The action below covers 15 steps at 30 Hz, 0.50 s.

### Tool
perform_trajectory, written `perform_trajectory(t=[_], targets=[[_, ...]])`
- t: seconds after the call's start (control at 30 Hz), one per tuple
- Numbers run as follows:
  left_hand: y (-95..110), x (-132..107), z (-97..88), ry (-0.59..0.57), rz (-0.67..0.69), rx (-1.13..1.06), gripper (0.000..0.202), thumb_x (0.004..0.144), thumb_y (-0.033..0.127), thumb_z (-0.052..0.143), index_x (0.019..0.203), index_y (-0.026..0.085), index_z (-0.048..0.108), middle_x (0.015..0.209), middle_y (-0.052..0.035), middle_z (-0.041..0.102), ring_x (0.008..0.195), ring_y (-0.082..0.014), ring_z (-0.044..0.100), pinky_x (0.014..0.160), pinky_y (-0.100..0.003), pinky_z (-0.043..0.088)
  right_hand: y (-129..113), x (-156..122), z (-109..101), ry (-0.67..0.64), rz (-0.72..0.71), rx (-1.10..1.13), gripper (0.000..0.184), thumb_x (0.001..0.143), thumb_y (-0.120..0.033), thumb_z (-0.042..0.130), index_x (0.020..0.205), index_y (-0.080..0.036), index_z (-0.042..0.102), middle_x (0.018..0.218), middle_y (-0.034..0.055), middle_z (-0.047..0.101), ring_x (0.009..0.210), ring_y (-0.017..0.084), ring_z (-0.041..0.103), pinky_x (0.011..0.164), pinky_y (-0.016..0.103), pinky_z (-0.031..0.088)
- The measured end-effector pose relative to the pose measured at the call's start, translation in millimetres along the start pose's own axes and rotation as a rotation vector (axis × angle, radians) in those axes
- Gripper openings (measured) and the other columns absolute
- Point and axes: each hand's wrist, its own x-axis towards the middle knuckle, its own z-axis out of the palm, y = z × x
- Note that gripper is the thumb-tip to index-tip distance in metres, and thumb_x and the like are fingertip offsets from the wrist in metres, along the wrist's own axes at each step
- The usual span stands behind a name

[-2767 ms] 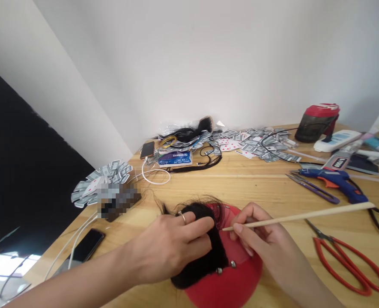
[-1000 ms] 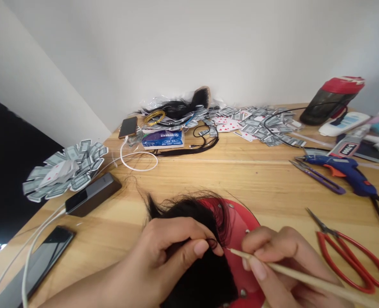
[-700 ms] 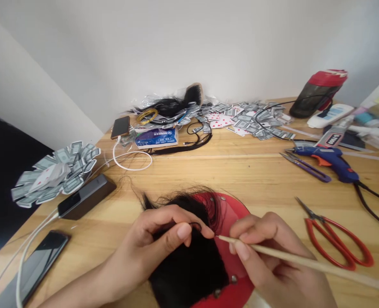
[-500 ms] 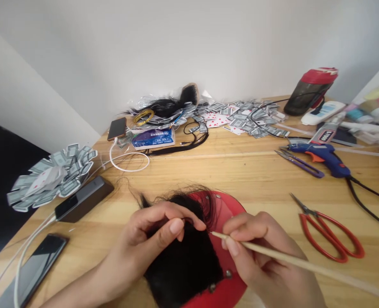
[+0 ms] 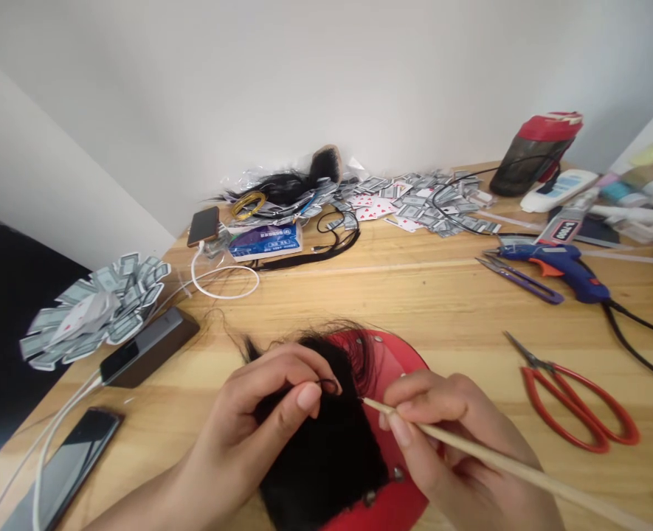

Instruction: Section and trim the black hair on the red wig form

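A red round base point(image 5: 409, 354) with metal pins lies at the table's front middle, and a black hairpiece point(image 5: 326, 464) is pinned over it. My left hand point(image 5: 271, 420) is over the hairpiece, thumb and index finger pinching a thin lock of black hair that makes a small loop. In my right hand point(image 5: 453, 435) is a long pale wooden stick point(image 5: 492, 453), gripped near its front end between thumb and fingers. Its tip is close to the hair at the hairpiece's right edge. Whether a fine hook sits at the tip is too small to tell.
Red-handled scissors point(image 5: 575, 402), purple snips point(image 5: 519, 280) and a blue glue gun point(image 5: 564, 265) lie to the right. Phones point(image 5: 66, 464) and a dark box point(image 5: 152, 346) with white cables are on the left. Playing cards point(image 5: 375, 208) spread along the wall.
My left index finger has drawn back and curled away from the stick's tip, and a small hair loop now shows at it. The right hand has barely moved. The view has shifted slightly.
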Motion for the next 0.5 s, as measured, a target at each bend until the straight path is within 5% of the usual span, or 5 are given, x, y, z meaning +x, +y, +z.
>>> perform_trajectory(t=[0.2,0.5], targets=[[-2.9,-0.8,0.5,-0.022,-0.03,-0.121,0.024,0.1,0.029,0.052,0.079,0.022,0.062,0.093,0.0018,0.071,0.081,-0.0103,0.06,0.069,-0.017,0.045,2.0,0.0,-4.4,-0.067,-0.004,0.003,0.025,0.083,-0.004,0.059,0.084,-0.029,0.059,0.079,-0.0034,0.07,0.065,0.012,0.068,0.051,0.016,0.051],[-6.2,-1.4,2.5,-0.045,-0.13,-0.335,0.022,0.1,0.03,0.054,0.085,0.023,0.068,0.091,0.002,0.075,0.073,-0.0087,0.058,0.067,-0.017,0.044,3.8,-0.1,-7.9,-0.11,-0.009,0.001,0.024,0.083,-0.004,0.061,0.085,-0.029,0.06,0.08,-0.0022,0.07,0.065,0.012,0.068,0.04,0.014,0.042]])
